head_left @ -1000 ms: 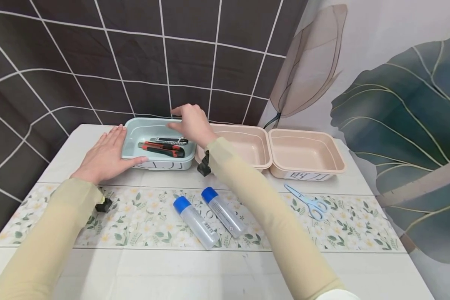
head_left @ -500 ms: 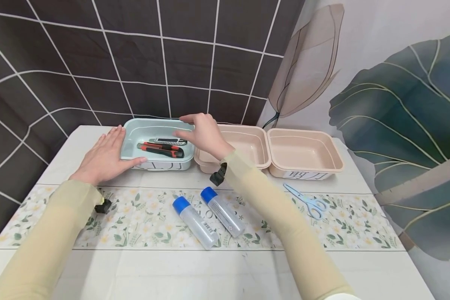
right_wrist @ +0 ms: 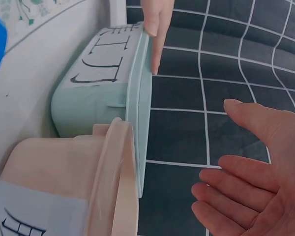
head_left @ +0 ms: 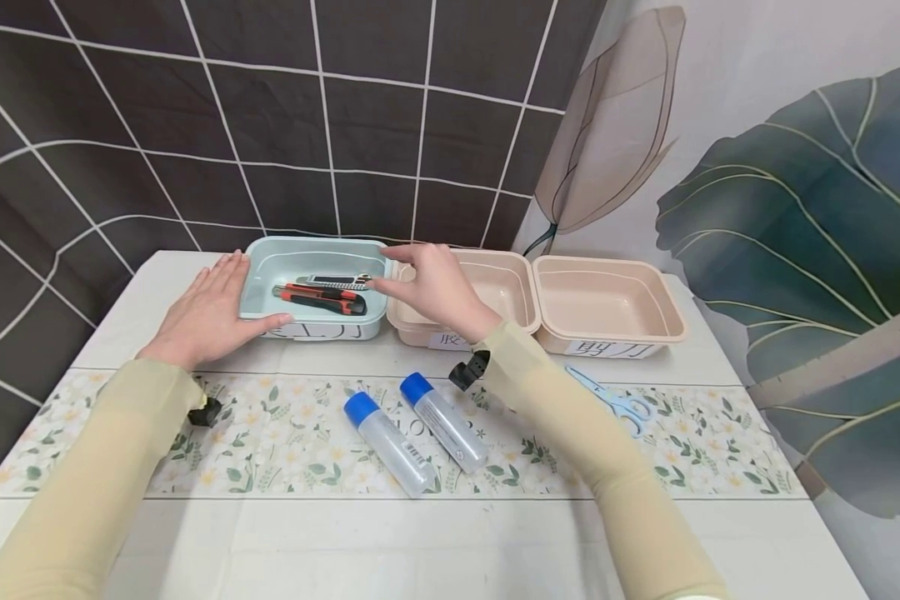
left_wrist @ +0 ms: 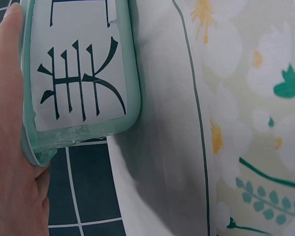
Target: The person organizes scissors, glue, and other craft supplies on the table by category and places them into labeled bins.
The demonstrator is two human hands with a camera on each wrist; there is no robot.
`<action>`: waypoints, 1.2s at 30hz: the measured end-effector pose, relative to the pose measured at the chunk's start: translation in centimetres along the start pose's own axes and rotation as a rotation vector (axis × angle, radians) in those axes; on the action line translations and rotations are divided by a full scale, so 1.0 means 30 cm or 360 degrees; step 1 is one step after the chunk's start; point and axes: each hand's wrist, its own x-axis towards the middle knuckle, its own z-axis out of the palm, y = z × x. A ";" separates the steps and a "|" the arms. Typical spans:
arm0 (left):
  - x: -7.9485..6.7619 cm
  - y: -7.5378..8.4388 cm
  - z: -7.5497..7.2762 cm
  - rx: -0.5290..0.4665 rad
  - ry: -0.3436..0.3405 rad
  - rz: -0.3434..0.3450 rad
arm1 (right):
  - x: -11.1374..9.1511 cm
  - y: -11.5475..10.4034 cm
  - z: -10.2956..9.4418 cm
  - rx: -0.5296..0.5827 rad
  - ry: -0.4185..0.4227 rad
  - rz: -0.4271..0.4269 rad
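Note:
A pale blue-green bin [head_left: 385, 315] stands at the back left, with a grey utility knife [head_left: 333, 282] and red-and-black utility knives [head_left: 342, 305] lying inside. My left hand [head_left: 206, 315] rests on its left end, fingers straight along the side and thumb on the front rim. The left wrist view shows that hand beside the labelled front [left_wrist: 78, 73]. My right hand [head_left: 450, 290] hovers over the middle beige bin [head_left: 528, 287], its thumb and forefinger apart near the blue-green bin's right rim. Nothing lies in its palm in the right wrist view, where the fingers [right_wrist: 236, 191] are relaxed.
Another beige bin [head_left: 607, 304] with a paper label stands at the right of the row. In front lie two clear bottles with blue caps [head_left: 392, 447] [head_left: 446, 425]. Light blue scissors [head_left: 630, 407] lie to their right, partly behind the right sleeve. A dark tiled-pattern backdrop [head_left: 270, 125] rises behind.
My right hand has moved right and slightly toward me, from above the blue-green bin to over the middle beige bin. The left hand and the knives stay in place.

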 end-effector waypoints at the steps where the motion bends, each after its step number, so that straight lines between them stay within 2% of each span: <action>1: 0.000 -0.002 0.001 -0.0001 0.0002 0.0000 | -0.006 0.002 -0.003 -0.0006 0.0005 -0.0010; 11: 0.000 -0.004 0.006 -0.0002 0.0002 0.0000 | -0.082 0.007 -0.039 0.0055 0.0019 -0.0051; 23: 0.000 -0.005 -0.002 0.0006 0.0019 0.0018 | -0.227 0.035 -0.065 0.0040 -0.0023 -0.0007; 30: -0.002 -0.002 -0.004 -0.0002 0.0020 0.0019 | -0.309 0.041 -0.066 0.0001 -0.0046 -0.0061; 36: 0.000 -0.003 -0.002 -0.0004 0.0017 0.0020 | -0.378 0.048 -0.074 -0.0009 -0.0111 -0.0055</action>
